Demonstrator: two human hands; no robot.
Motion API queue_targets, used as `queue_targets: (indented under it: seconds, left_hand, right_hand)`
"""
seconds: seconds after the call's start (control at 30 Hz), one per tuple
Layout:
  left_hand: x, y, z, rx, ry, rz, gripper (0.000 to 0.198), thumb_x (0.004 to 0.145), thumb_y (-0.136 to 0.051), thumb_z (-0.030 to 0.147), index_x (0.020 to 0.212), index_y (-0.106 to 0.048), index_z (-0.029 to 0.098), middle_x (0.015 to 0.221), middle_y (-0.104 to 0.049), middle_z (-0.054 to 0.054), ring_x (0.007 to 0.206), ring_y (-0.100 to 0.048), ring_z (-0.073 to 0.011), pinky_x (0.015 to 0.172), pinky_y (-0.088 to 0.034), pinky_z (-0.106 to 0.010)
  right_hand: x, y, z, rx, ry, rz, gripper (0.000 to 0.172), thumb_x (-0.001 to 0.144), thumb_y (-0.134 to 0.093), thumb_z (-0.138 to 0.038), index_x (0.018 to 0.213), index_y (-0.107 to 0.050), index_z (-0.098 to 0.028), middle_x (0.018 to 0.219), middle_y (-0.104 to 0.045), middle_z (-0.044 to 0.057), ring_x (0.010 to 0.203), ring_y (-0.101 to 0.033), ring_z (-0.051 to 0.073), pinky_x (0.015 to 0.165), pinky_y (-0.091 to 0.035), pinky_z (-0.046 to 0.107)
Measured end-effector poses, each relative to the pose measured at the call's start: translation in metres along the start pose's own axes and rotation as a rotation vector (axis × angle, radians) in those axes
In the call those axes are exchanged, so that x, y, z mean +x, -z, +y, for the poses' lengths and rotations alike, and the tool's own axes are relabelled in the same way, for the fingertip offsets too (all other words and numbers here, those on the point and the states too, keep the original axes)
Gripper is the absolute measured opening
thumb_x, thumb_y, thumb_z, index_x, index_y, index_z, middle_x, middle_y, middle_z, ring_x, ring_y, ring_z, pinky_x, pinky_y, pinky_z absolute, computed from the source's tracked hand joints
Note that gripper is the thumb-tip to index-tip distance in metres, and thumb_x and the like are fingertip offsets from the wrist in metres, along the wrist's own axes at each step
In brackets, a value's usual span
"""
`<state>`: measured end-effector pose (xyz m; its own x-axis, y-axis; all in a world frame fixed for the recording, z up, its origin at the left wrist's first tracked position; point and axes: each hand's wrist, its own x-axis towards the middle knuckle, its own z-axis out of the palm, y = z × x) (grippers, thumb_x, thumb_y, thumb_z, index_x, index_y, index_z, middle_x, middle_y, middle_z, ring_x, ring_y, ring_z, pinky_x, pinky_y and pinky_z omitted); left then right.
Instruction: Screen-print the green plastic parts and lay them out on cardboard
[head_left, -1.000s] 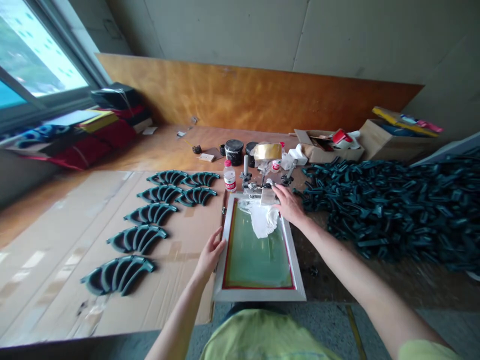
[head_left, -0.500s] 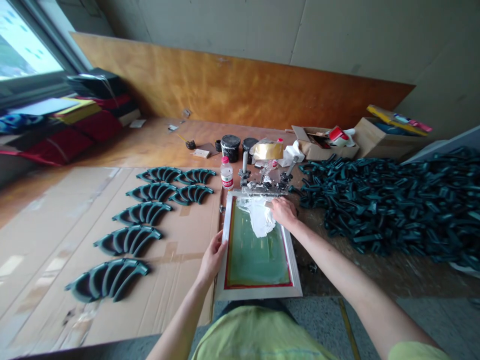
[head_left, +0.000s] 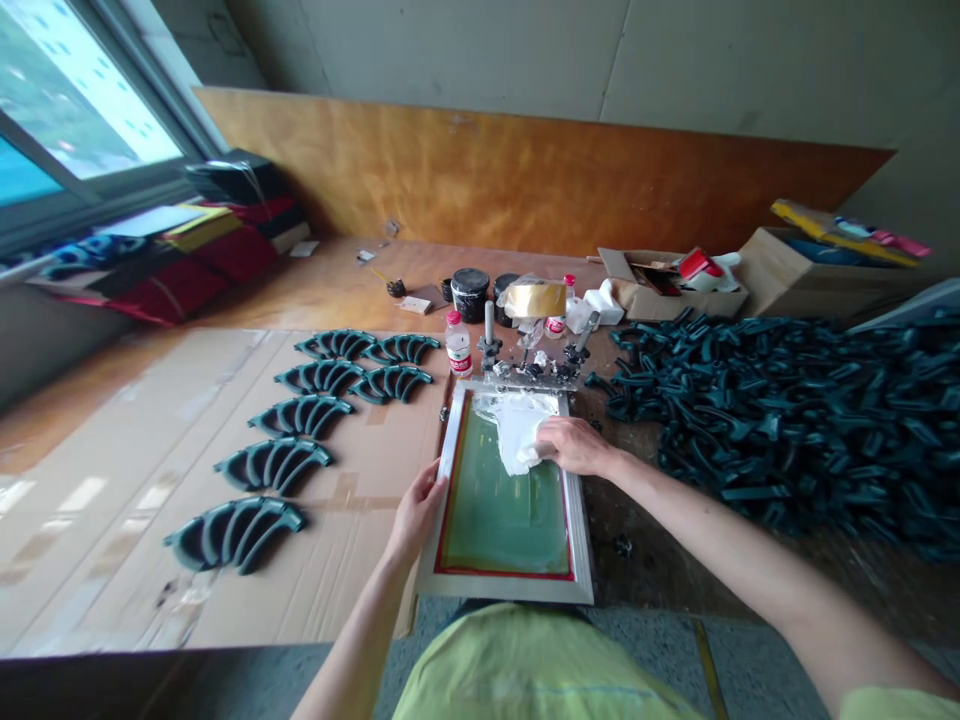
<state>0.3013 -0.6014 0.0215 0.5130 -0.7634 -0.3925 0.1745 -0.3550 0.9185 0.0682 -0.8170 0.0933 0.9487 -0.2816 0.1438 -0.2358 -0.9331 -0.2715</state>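
Observation:
A screen-printing frame [head_left: 583, 520] with a green mesh and pale metal border lies in front of me, its far end at a metal clamp [head_left: 532, 383]. My left hand [head_left: 421, 505] grips the frame's left side, thumb over the border. Over the upper right of the mesh, my right hand [head_left: 574, 446] is closed on a small squeegee [head_left: 530, 454], which is whitened and mostly hidden by the fingers. Thick white ink [head_left: 514, 432] is spread across the upper mesh, just left of that hand.
Dark green curved parts [head_left: 289, 415] stand in rows on cardboard [head_left: 360, 560] at left. A large heap of similar parts [head_left: 787, 420] lies right. Behind the frame are a red-capped bottle [head_left: 458, 345], a black tub [head_left: 470, 295], a tape roll [head_left: 536, 300] and cardboard boxes [head_left: 787, 280].
My right hand has moved toward me, down the mesh from its far end, with the squeegee. The left hand stays on the frame's side. The view has shifted slightly.

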Motion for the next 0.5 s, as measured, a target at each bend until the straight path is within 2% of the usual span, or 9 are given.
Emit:
queue_targets:
  seconds: [0.07,0.13,0.23,0.3,0.37,0.5]
  left_hand:
    - [-0.001,-0.001,0.002,-0.016,0.013,0.011,0.080,0.068,-0.068,0.060,0.132,-0.055,0.014,0.075,-0.068,-0.001,0.062,-0.062,-0.0156,0.056,-0.046,-0.024]
    - [-0.001,-0.001,0.004,-0.026,0.020,0.019,0.081,0.066,-0.069,0.060,0.131,-0.056,0.015,0.073,-0.068,0.000,0.060,-0.061,-0.0153,0.055,-0.046,-0.024]
    - [-0.002,-0.002,0.006,-0.026,0.014,0.030,0.079,0.067,-0.069,0.059,0.131,-0.056,0.014,0.073,-0.068,-0.001,0.059,-0.061,-0.0147,0.054,-0.046,-0.024]
    - [-0.004,-0.002,0.009,-0.028,0.020,0.037,0.078,0.067,-0.070,0.058,0.130,-0.056,0.014,0.073,-0.068,-0.001,0.059,-0.060,-0.0142,0.054,-0.046,-0.024]
    - [-0.008,-0.002,0.016,-0.039,0.037,0.036,0.077,0.066,-0.071,0.058,0.128,-0.057,0.014,0.073,-0.068,-0.001,0.059,-0.060,-0.0143,0.054,-0.047,-0.024]
    - [-0.020,0.004,0.044,-0.079,0.057,-0.038,0.083,0.065,-0.074,0.058,0.135,-0.052,0.019,0.075,-0.069,0.000,0.062,-0.064,-0.0167,0.055,-0.049,-0.025]
  right_hand:
    - [0.005,-0.011,-0.002,-0.029,-0.067,0.103,0.018,0.077,-0.055,-0.003,0.081,-0.066,-0.018,0.081,-0.064,0.005,0.083,-0.055,0.019,0.073,-0.045,0.029]
    - [-0.001,-0.022,-0.007,-0.058,-0.059,0.165,0.023,0.077,-0.053,-0.001,0.088,-0.067,-0.016,0.088,-0.065,0.008,0.090,-0.055,0.021,0.078,-0.046,0.031]
    - [-0.016,-0.027,-0.015,-0.032,0.004,0.124,0.026,0.081,-0.050,-0.003,0.095,-0.068,-0.016,0.091,-0.065,0.009,0.093,-0.055,0.021,0.081,-0.047,0.032]
    - [-0.015,-0.018,-0.014,0.009,-0.018,0.076,0.022,0.084,-0.053,-0.008,0.096,-0.069,-0.018,0.090,-0.066,0.007,0.091,-0.057,0.020,0.081,-0.047,0.031]
    - [0.000,-0.004,-0.009,0.033,-0.116,0.077,0.022,0.086,-0.058,-0.015,0.104,-0.068,-0.022,0.096,-0.067,0.005,0.092,-0.059,0.019,0.083,-0.047,0.030]
    - [0.048,0.024,0.008,-0.020,-0.341,0.113,0.057,0.082,-0.068,-0.025,0.136,-0.051,-0.032,0.108,-0.067,0.003,0.096,-0.061,0.020,0.084,-0.046,0.029]
